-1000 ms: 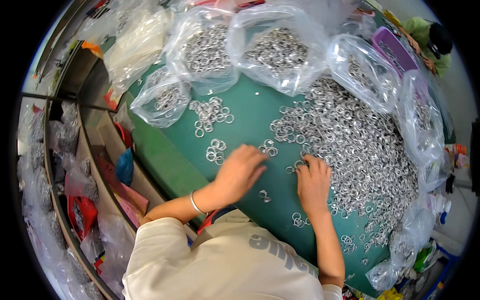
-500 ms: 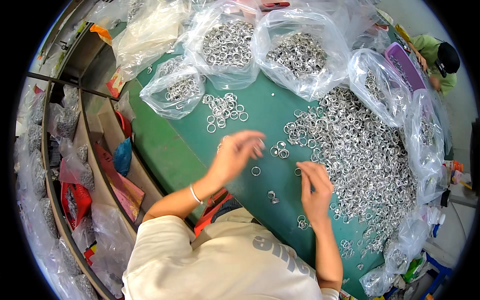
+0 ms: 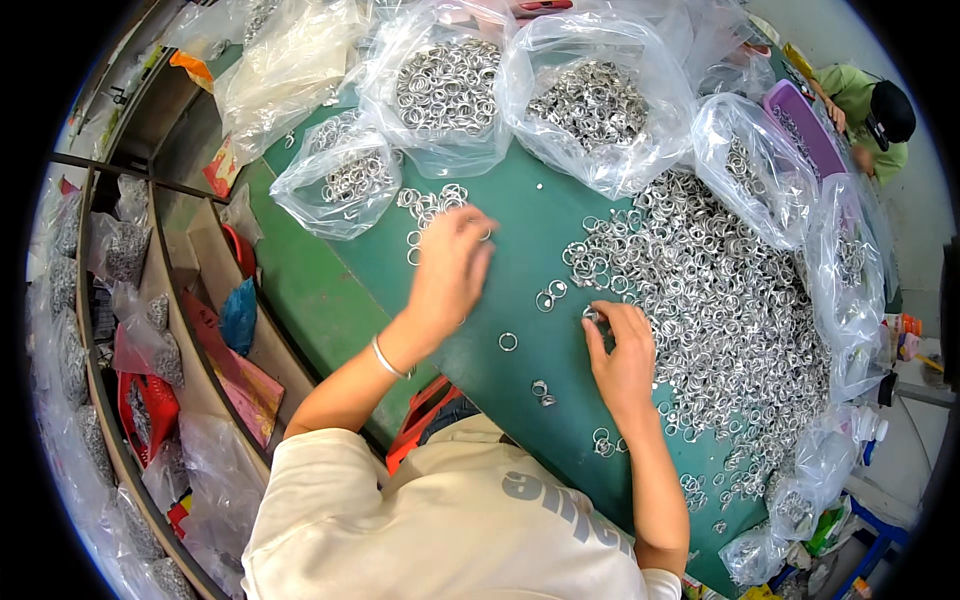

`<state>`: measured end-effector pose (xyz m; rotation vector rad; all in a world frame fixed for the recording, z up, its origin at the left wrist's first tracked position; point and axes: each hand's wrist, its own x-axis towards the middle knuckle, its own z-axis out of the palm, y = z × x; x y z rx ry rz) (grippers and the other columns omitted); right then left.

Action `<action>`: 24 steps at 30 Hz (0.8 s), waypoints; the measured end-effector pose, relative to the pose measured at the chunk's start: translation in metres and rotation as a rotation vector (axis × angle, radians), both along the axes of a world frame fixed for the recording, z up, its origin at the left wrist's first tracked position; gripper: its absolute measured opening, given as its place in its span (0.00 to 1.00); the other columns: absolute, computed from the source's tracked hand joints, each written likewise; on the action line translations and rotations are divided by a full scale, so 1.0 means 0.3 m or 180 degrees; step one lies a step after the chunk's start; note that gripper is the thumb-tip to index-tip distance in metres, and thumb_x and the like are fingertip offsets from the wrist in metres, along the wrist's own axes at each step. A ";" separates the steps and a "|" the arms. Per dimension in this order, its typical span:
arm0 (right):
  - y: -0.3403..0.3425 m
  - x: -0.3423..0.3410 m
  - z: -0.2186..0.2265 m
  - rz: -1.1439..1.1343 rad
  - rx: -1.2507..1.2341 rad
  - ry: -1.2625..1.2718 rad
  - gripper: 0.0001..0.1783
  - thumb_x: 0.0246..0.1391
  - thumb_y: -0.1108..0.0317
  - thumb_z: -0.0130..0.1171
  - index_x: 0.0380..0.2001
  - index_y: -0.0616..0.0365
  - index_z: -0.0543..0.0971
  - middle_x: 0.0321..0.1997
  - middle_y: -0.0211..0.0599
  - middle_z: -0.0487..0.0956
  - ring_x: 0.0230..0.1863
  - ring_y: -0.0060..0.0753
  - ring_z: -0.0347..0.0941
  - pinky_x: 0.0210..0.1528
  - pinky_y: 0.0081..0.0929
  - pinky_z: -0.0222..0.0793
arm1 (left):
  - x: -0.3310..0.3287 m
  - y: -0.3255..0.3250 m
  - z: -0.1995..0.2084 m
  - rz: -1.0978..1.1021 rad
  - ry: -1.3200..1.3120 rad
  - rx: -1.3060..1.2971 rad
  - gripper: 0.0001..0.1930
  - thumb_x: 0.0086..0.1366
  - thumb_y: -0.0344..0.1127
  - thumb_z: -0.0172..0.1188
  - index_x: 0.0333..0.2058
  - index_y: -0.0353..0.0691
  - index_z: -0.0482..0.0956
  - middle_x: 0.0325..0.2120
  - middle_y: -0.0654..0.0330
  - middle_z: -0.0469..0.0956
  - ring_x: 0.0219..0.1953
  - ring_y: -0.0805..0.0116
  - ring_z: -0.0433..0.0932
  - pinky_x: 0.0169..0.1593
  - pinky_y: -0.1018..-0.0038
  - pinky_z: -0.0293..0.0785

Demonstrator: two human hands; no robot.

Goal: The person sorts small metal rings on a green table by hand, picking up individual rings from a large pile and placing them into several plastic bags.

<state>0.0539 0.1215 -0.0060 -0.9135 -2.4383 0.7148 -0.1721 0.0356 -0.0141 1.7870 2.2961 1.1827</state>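
Note:
My left hand point(image 3: 453, 268), with a bracelet point(image 3: 388, 358) on its wrist, reaches over the near edge of a small group of silver rings point(image 3: 432, 203). Its fingers are bent and smeared by motion, so what they hold is hidden. My right hand point(image 3: 624, 358) pinches a silver ring point(image 3: 590, 315) between thumb and fingertips, just left of the large ring heap point(image 3: 735, 340). Between the hands lie two loose rings point(image 3: 545, 301) side by side and a single ring point(image 3: 508, 342). Nearer me are small clusters of rings point(image 3: 542, 393).
Clear plastic bags of rings point(image 3: 440, 150) stand along the far side of the green table point(image 3: 480, 385). A purple bin point(image 3: 808, 130) sits at the far right, near a person in green point(image 3: 860, 110). Shelves with bagged parts point(image 3: 125, 250) line the left. A red stool point(image 3: 420, 425) is below.
My left hand has moved away from the middle to the small group of rings. One ring has gone from the little cluster between my hands. My right hand has shifted slightly up and left.

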 end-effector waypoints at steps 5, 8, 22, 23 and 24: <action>0.001 0.046 0.032 0.0415 0.0547 -0.0604 0.09 0.48 0.75 0.61 0.35 0.62 0.79 0.34 0.37 0.76 0.36 0.39 0.69 0.41 0.34 0.60 | 0.153 0.009 0.033 -0.0912 -0.0569 -0.1017 0.19 0.54 0.25 0.63 0.46 0.36 0.73 0.41 0.53 0.71 0.45 0.53 0.72 0.49 0.63 0.69; 0.051 0.097 0.061 0.0139 0.0348 -0.0524 0.10 0.47 0.75 0.60 0.36 0.62 0.80 0.34 0.35 0.76 0.37 0.38 0.69 0.41 0.33 0.59 | 0.180 0.018 0.022 -0.1028 -0.0580 -0.1128 0.18 0.54 0.24 0.63 0.44 0.36 0.73 0.39 0.53 0.71 0.42 0.54 0.74 0.45 0.65 0.71; 0.098 0.092 0.128 0.0184 0.0221 -0.0587 0.13 0.45 0.75 0.63 0.37 0.60 0.79 0.40 0.37 0.74 0.44 0.40 0.68 0.45 0.35 0.61 | 0.186 0.098 0.065 -0.1104 -0.1794 -0.0630 0.25 0.57 0.20 0.59 0.55 0.37 0.67 0.46 0.54 0.70 0.42 0.60 0.75 0.43 0.70 0.74; 0.083 0.088 0.124 0.0262 0.0235 -0.0695 0.12 0.44 0.75 0.63 0.36 0.60 0.79 0.41 0.36 0.74 0.44 0.40 0.67 0.45 0.35 0.61 | 0.184 0.097 0.066 -0.1123 -0.1533 -0.0693 0.24 0.57 0.21 0.60 0.54 0.37 0.68 0.46 0.53 0.70 0.43 0.59 0.74 0.44 0.69 0.74; 0.067 0.087 0.115 0.0338 0.0254 -0.0801 0.12 0.44 0.75 0.63 0.35 0.60 0.79 0.41 0.36 0.74 0.45 0.40 0.67 0.46 0.35 0.61 | 0.181 0.098 0.069 -0.1144 -0.1269 -0.0751 0.24 0.57 0.22 0.60 0.53 0.37 0.68 0.47 0.53 0.69 0.44 0.58 0.74 0.46 0.69 0.73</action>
